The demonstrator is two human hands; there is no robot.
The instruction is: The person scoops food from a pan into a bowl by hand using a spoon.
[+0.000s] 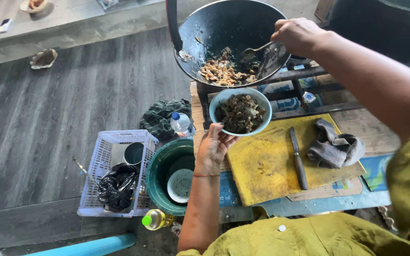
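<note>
Bowl (240, 113) rides in the left hand (213, 148), fingers curled under its rim, right below the tilted wok (231, 40); right hand (297, 35) closed on the spoon (256, 50), handle running up-right, scoop down among food just above the bowl

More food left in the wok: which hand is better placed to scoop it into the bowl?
The right hand, probably. It grips the spoon, whose tip is in the food inside the wok. The left hand is occupied holding the blue bowl beneath the wok's rim.
</note>
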